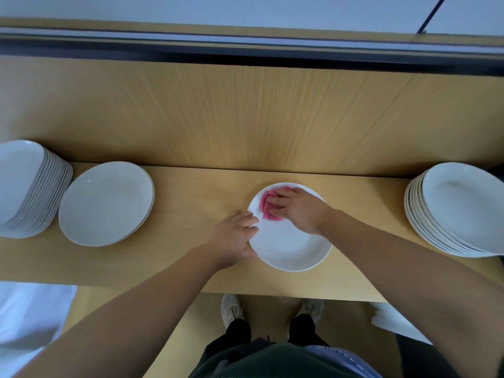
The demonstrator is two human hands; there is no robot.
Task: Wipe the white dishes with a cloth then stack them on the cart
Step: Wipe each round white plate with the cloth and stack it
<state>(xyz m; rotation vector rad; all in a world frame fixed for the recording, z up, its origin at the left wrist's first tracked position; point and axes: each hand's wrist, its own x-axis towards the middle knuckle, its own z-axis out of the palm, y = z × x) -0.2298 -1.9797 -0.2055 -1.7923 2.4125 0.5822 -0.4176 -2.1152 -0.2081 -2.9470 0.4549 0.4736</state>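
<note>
Our left hand (234,236) grips the white plate (289,249) by its left rim, fingers over, thumb at the edge. Our right hand (297,211) curls onto the pink cloth (268,207), pressing it on the plate's far side. Plate sits mid-desk (196,192); single plate (106,203) and tall stack (27,186) left, second stack (458,211) right.

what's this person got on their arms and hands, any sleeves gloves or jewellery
Nothing is worn that shows. The left hand and right hand have no gloves, and no rings, watch or bracelet are visible. The left forearm and right forearm are uncovered right to the frame edge, so no sleeve is in view.
</note>
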